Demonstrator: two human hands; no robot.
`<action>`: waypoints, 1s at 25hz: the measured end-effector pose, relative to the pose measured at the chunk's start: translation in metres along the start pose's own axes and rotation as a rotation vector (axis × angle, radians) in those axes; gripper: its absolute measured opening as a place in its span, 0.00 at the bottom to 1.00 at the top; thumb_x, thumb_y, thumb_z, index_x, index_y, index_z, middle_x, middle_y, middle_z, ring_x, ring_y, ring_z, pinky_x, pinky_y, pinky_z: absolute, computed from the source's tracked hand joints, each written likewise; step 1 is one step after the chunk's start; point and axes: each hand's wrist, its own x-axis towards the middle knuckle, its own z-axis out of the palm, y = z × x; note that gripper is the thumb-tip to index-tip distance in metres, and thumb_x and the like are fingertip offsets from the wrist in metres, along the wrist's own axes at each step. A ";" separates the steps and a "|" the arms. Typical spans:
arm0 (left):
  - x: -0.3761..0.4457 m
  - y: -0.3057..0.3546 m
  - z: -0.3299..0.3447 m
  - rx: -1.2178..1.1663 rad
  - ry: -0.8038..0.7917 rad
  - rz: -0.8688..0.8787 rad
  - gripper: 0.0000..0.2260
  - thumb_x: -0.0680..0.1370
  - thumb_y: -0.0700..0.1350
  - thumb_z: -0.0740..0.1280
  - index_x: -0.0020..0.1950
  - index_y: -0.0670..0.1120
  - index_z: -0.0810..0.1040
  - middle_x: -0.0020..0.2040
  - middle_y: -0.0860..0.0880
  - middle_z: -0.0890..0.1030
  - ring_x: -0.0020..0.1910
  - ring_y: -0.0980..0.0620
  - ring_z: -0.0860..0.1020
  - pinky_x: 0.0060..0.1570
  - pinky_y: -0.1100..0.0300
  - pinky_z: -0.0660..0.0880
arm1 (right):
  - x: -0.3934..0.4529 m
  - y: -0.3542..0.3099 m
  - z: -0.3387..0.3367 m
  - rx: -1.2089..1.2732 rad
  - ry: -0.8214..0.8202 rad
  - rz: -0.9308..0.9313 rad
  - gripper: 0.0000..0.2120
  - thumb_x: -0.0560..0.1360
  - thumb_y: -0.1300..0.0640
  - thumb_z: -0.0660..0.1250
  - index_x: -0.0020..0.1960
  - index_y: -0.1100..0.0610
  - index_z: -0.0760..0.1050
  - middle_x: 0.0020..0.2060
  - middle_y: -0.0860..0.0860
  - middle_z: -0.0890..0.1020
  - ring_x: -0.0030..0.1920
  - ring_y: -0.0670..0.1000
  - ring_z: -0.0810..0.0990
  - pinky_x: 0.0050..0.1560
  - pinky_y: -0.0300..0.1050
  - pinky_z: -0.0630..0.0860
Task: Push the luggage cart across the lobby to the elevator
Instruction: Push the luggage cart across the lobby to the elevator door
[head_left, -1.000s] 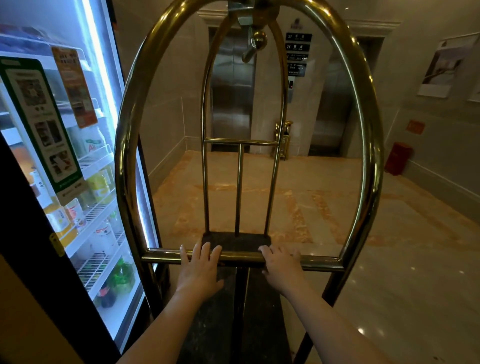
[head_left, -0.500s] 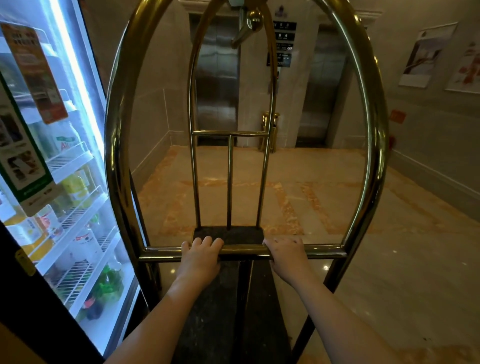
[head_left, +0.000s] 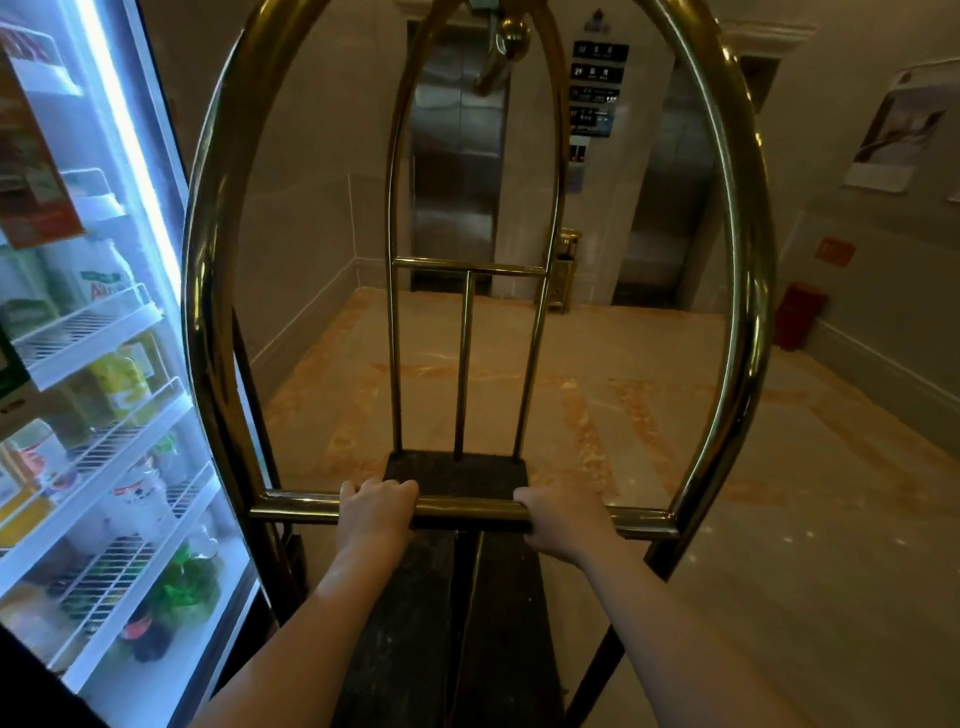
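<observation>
A brass luggage cart (head_left: 208, 291) with two arched hoops and a dark carpeted deck (head_left: 457, 613) fills the middle of the head view. My left hand (head_left: 376, 512) and my right hand (head_left: 563, 522) both grip its near horizontal brass bar (head_left: 467, 509), fingers curled over it, about a hand's width apart. Straight ahead, across the marble floor, stand two steel elevator doors, the left elevator door (head_left: 457, 156) and the right elevator door (head_left: 670, 197), both closed.
A lit glass-door drinks fridge (head_left: 93, 364) stands close along the cart's left side. Between the elevators are a call panel (head_left: 579, 153) and a brass bin (head_left: 563, 270). A red bin (head_left: 797, 314) sits by the right wall. Marble floor (head_left: 649, 415) stretches ahead.
My fingers have gone from resting spread on the bar to curled around it. The cart and I have moved forward past the fridge, and the elevators look nearer.
</observation>
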 end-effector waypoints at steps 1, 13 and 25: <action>0.007 0.000 0.002 0.000 0.014 -0.004 0.09 0.74 0.47 0.71 0.53 0.54 0.75 0.49 0.53 0.80 0.54 0.50 0.76 0.63 0.48 0.67 | 0.005 0.004 0.002 0.005 0.021 -0.009 0.09 0.73 0.54 0.69 0.42 0.46 0.69 0.36 0.47 0.78 0.36 0.48 0.77 0.32 0.43 0.70; 0.135 -0.013 0.024 0.010 0.096 0.022 0.08 0.74 0.46 0.71 0.50 0.55 0.76 0.45 0.54 0.80 0.48 0.54 0.78 0.59 0.52 0.70 | 0.126 0.073 0.005 -0.045 0.078 -0.015 0.09 0.73 0.53 0.69 0.42 0.46 0.69 0.34 0.46 0.77 0.35 0.48 0.77 0.35 0.45 0.74; 0.264 -0.011 0.048 0.042 0.068 0.101 0.09 0.74 0.48 0.70 0.52 0.55 0.73 0.44 0.54 0.79 0.45 0.54 0.77 0.59 0.52 0.69 | 0.232 0.149 0.003 -0.013 0.083 0.028 0.12 0.73 0.51 0.69 0.37 0.43 0.67 0.29 0.42 0.71 0.31 0.43 0.70 0.28 0.37 0.59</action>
